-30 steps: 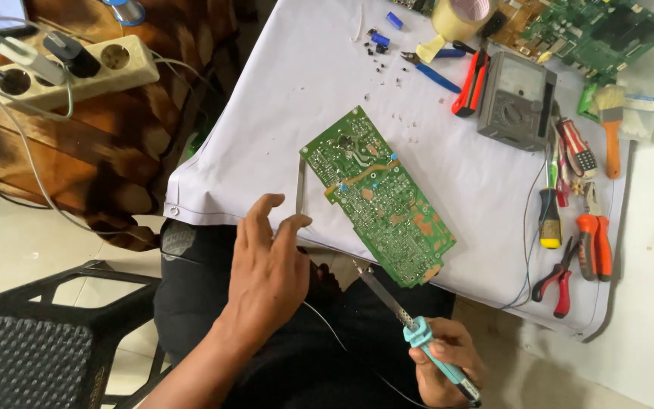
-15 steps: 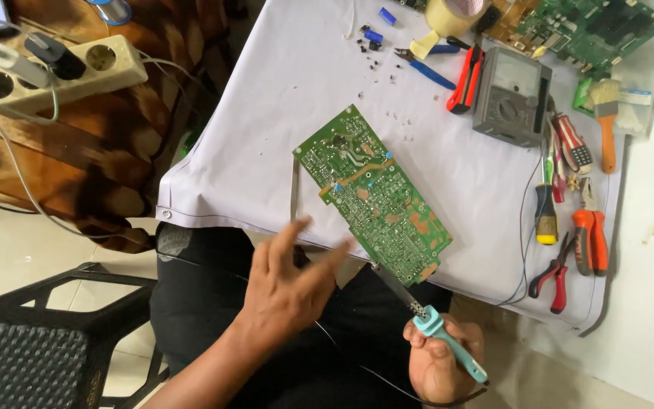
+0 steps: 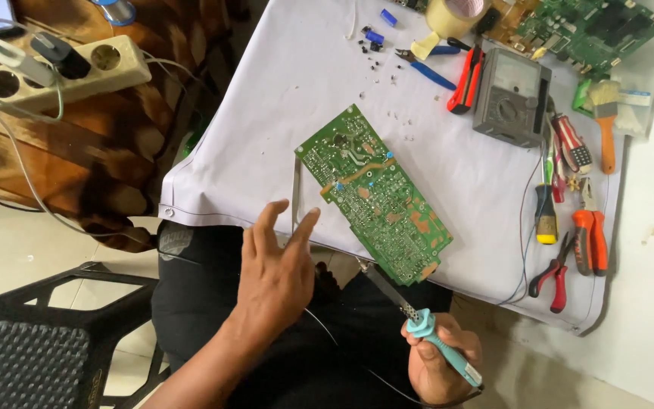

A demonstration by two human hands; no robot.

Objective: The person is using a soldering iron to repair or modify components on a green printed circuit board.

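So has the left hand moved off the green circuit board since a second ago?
Yes. The left hand has opened and lifted, fingers spread beside the green circuit board.

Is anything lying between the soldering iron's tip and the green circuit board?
Nothing visible. The right hand holds the soldering iron, whose tip sits just off the near edge of the green circuit board. The left hand hovers to the side, open.

One head-worn camera looks steeply down, close over the table (image 3: 281, 83).
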